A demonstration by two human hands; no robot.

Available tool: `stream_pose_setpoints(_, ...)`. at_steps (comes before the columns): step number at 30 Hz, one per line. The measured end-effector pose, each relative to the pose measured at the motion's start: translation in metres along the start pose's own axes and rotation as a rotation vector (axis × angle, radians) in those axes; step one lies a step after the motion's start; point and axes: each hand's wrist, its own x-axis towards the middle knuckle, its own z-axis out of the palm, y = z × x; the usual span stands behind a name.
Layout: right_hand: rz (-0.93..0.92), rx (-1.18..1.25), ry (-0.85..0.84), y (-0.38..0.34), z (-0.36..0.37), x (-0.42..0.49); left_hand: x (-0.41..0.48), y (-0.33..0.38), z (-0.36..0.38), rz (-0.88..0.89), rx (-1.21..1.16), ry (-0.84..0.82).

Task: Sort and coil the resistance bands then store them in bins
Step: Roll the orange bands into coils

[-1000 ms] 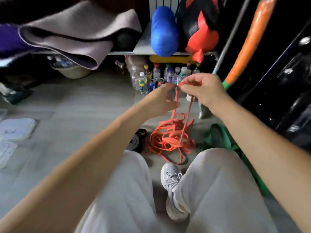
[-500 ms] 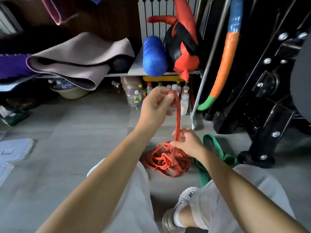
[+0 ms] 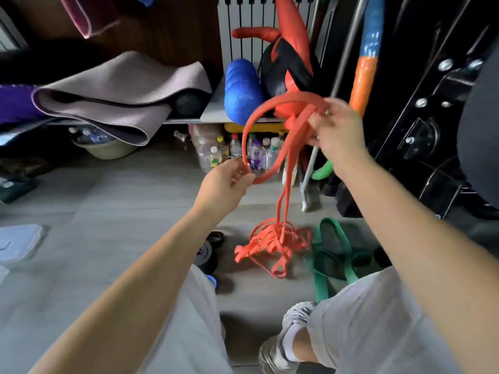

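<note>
Near your knees, the flat, rubbery green band (image 3: 320, 287) lies slack on the grey tiled floor (image 3: 108, 211), just beside the orange band (image 3: 270, 238), whose tangled heap sends flat strands upward. Your left hand (image 3: 226, 182) pinches the loop's lower curve; your right hand (image 3: 334, 136) clamps the upper strands. Beyond sits a ridged blue foam roller (image 3: 241, 93).
</note>
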Motion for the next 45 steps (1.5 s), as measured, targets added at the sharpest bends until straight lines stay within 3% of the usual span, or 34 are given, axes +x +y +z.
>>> stream_pose_setpoints(3, -0.019, 0.052, 0.041, -0.016, 0.001, 0.001, 0.001, -0.002, -0.004, -0.039, -0.021, 0.013)
stream_pose_setpoints(7, -0.061, -0.207, -0.015, -0.001, 0.011, -0.012, -0.003, -0.005, -0.001, -0.051, 0.023, -0.019)
stream_pose_setpoints(10, -0.017, -0.130, 0.057, -0.006, 0.009, -0.015, -0.003, -0.009, -0.001, -0.037, 0.063, 0.015)
stream_pose_setpoints(13, -0.081, -0.082, 0.093, -0.023, 0.005, -0.013, 0.003, -0.016, 0.000, -0.139, 0.044, 0.019)
stream_pose_setpoints(15, -0.109, -0.029, 0.098, -0.034, 0.005, -0.011, 0.008, -0.028, 0.006, -0.263, 0.205, -0.065)
stream_pose_setpoints(18, -0.164, -0.018, 0.109, -0.049, 0.011, -0.004, -0.001, -0.060, 0.039, -0.433, 0.555, -0.319)
stream_pose_setpoints(22, -0.157, -0.001, 0.107, -0.053, 0.010, -0.002, -0.038, -0.111, 0.108, -0.560, 0.492, -0.477)
stream_pose_setpoints(24, -0.149, 0.014, 0.115, -0.049, 0.000, -0.005, -0.046, -0.129, 0.134, -0.531, 0.492, -0.507)
stream_pose_setpoints(28, -0.141, 0.006, 0.104, -0.042, -0.019, -0.004, -0.039, -0.137, 0.172, -0.509, 0.195, -0.478)
stream_pose_setpoints(32, -0.151, -0.014, 0.083, -0.040, -0.022, -0.004, -0.036, -0.135, 0.204, -0.450, 0.157, -0.556)
stream_pose_setpoints(36, -0.179, 0.046, 0.106, -0.047, -0.032, -0.005, -0.031, -0.144, 0.198, -0.550, 0.152, -0.283)
stream_pose_setpoints(37, -0.164, 0.066, 0.101, -0.047, -0.033, -0.006, -0.026, -0.142, 0.193, -0.503, 0.120, -0.253)
stream_pose_setpoints(40, -0.125, 0.079, 0.104, -0.046, -0.033, -0.010, -0.006, -0.120, 0.181, -0.296, 0.038, -0.466)
stream_pose_setpoints(45, -0.290, -0.123, 0.184, -0.029, -0.042, -0.015, 0.041, -0.057, 0.140, -0.512, -0.398, -0.232)
